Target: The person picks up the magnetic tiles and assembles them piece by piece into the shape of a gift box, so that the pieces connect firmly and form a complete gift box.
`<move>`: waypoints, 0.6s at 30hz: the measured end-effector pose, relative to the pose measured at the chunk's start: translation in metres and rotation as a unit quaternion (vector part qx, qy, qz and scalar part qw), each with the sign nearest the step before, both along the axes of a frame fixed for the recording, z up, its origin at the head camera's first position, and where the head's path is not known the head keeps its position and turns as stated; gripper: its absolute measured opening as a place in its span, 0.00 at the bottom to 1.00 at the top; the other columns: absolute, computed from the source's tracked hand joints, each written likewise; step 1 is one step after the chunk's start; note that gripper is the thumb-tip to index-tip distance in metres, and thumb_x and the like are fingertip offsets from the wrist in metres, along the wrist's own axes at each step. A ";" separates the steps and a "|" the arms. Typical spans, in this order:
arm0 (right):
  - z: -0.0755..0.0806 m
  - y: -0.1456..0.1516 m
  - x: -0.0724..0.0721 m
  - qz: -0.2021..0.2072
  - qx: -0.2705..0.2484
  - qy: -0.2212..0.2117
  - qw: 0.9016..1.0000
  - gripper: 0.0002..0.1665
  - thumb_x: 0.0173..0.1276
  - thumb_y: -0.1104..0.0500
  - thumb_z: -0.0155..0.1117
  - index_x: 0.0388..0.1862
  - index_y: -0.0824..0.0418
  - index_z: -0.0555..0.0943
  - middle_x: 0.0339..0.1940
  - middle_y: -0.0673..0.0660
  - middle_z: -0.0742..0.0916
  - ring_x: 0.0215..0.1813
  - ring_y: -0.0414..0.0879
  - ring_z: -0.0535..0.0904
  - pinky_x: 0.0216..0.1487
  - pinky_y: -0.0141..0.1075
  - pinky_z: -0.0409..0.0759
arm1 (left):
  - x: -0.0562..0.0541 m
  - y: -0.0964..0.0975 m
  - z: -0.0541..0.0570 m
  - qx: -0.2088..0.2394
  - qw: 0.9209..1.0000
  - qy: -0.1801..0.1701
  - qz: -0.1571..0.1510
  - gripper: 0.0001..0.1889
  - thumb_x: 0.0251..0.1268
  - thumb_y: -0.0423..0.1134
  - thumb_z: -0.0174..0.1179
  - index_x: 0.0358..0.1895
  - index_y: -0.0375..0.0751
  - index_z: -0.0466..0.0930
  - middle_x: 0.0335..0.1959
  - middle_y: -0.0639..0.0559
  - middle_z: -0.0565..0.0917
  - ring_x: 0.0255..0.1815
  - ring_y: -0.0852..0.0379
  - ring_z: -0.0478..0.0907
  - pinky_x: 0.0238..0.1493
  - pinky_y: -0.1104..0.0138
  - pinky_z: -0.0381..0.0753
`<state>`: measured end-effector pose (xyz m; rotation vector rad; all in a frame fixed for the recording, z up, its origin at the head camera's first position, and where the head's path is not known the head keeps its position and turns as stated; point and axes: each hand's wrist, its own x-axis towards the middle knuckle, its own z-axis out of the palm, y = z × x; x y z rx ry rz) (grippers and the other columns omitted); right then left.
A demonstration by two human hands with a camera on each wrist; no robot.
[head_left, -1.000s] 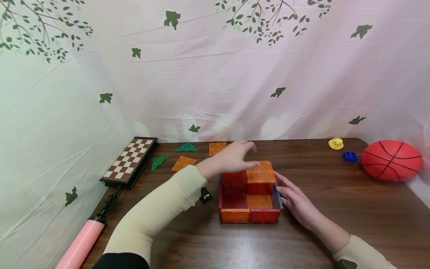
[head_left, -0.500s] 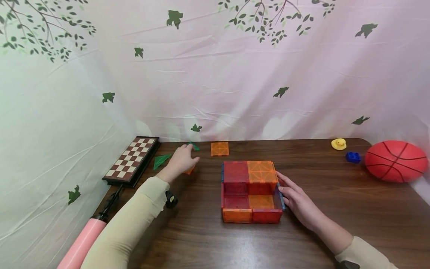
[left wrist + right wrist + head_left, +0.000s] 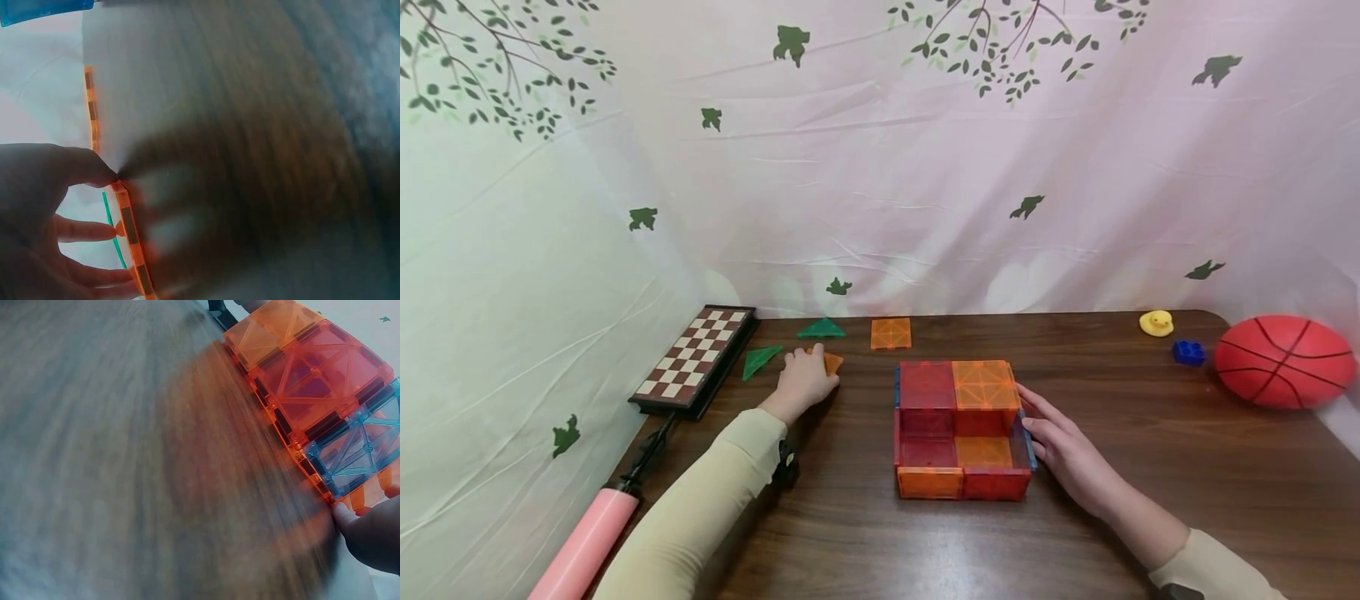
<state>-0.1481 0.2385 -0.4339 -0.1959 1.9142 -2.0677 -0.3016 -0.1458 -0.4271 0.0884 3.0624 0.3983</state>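
My left hand (image 3: 805,383) pinches an orange square magnetic tile (image 3: 832,362) at the table's back left. In the left wrist view the thumb is at one corner of this tile (image 3: 130,222), the other fingers along its far part. My right hand (image 3: 1067,454) rests its fingers and thumb against the right side of a low box of magnetic tiles (image 3: 928,385). Red and orange tiles cover the box's back half, while its front half is uncovered. In the right wrist view the right thumb is by the lower corner near a clear blue tile (image 3: 362,450).
Two green triangle tiles (image 3: 762,361) and another orange square tile (image 3: 891,333) lie at the back. A chessboard (image 3: 692,354) and a pink cylinder with a black end (image 3: 583,546) are at left. At right are a rubber duck (image 3: 1156,323), blue brick (image 3: 1188,352) and red ball (image 3: 1285,362).
My left hand has moved left from over the box to the orange tile at the back left and taken hold of it. My right hand stays at the box's side.
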 end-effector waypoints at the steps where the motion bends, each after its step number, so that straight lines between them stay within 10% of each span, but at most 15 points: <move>1: 0.000 0.000 0.000 0.000 0.001 -0.001 1.000 0.40 0.84 0.50 0.46 0.86 0.56 0.44 0.84 0.64 0.48 0.82 0.64 0.44 0.60 0.24 0.70 | 0.001 0.000 0.000 0.004 1.000 0.004 -0.002 0.35 0.68 0.47 0.63 0.72 0.33 0.65 0.57 0.26 0.72 0.58 0.32 0.68 0.50 0.42 0.79; 10: 0.000 -0.001 -0.002 -0.004 0.010 0.007 1.000 0.39 0.84 0.50 0.46 0.85 0.57 0.46 0.84 0.64 0.50 0.81 0.63 0.48 0.60 0.24 0.70 | 0.023 0.014 0.022 0.090 0.987 0.096 -0.091 0.27 0.65 0.48 0.63 0.64 0.38 0.74 0.59 0.35 0.75 0.56 0.40 0.68 0.52 0.49 0.77; 18: -0.001 -0.001 -0.023 -0.034 0.033 0.037 0.998 0.36 0.85 0.47 0.44 0.83 0.60 0.51 0.82 0.62 0.56 0.73 0.45 0.63 0.62 0.23 0.69 | 0.062 0.035 0.048 0.156 0.945 0.141 -0.250 0.24 0.64 0.45 0.65 0.62 0.44 0.77 0.64 0.46 0.76 0.60 0.49 0.68 0.54 0.56 0.77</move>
